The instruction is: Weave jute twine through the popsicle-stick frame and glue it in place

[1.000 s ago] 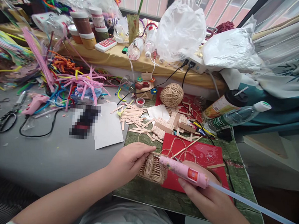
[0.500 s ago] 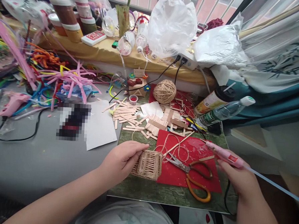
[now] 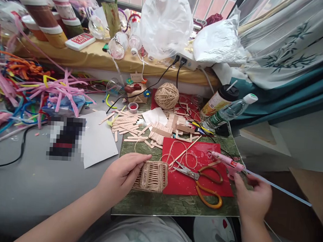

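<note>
My left hand [image 3: 125, 173] is closed on the left end of a small twine-wrapped frame [image 3: 154, 176], covering that end. In my right hand [image 3: 253, 198] is a pink hot glue gun [image 3: 228, 161], its nozzle pointing left over a red sheet [image 3: 179, 188]. A long, pale glue stick [image 3: 279, 190] sticks out of the gun's back. Between the hands, scissors [image 3: 195, 176] with orange handles lie with their blades slightly apart. Loose twine [image 3: 190, 155] curls on the red sheet beside a thin wooden stick [image 3: 188, 149].
Craft sticks [image 3: 126, 122] and a ball of twine [image 3: 166, 96] lie behind the frame. At right stand a water bottle [image 3: 227, 113] and a drink cup [image 3: 219, 98]. White paper [image 3: 98, 143] and pink pipe cleaners [image 3: 62, 90] are at left. A black cord [image 3: 152, 86] crosses the back.
The view has swung right, so things sit further left. My right hand has shifted on the glue gun, and more of the gun's handle shows. My left hand stays on the frame.
</note>
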The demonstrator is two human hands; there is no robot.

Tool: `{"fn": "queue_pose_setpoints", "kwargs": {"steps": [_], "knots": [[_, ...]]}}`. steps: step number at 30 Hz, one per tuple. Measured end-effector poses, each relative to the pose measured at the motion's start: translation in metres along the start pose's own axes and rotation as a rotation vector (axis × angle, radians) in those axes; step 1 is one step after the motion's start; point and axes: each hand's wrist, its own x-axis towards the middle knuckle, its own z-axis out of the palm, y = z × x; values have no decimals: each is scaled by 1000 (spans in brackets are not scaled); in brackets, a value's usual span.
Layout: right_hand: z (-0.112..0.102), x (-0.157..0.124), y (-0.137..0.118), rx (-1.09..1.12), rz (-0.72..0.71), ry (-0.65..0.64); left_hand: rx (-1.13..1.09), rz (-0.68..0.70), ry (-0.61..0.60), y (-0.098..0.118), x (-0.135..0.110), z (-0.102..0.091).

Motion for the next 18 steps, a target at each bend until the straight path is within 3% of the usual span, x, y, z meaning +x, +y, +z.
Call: {"fn": "queue_pose_setpoints", "kwargs": {"steps": [1, 2, 4, 6, 9, 12, 15, 18], "knots": [[-6, -12, -5, 49, -66, 108, -1, 3, 0, 0, 0, 0], [-12, -23, -14, 98, -187, 130, -3, 6, -1, 0, 0, 0], [-18, -40, -44, 168, -493, -106, -7, 4, -10, -1, 1, 1], [-15, -49, -89, 240, -649, -322, -12, 0, -16, -1, 1, 2], [8, -46, -171, 380, -585, -539, -26, -2, -19, 0, 1, 3], [37, -39, -236, 481, -647, -711, -44, 6, -20, 1, 1, 4], [58, -39, -265, 472, -665, -776, -53, 20, -5, 0, 0, 4], [68, -44, -267, 514, -642, -757, -56, 29, 3, -1, 1, 4]]}}
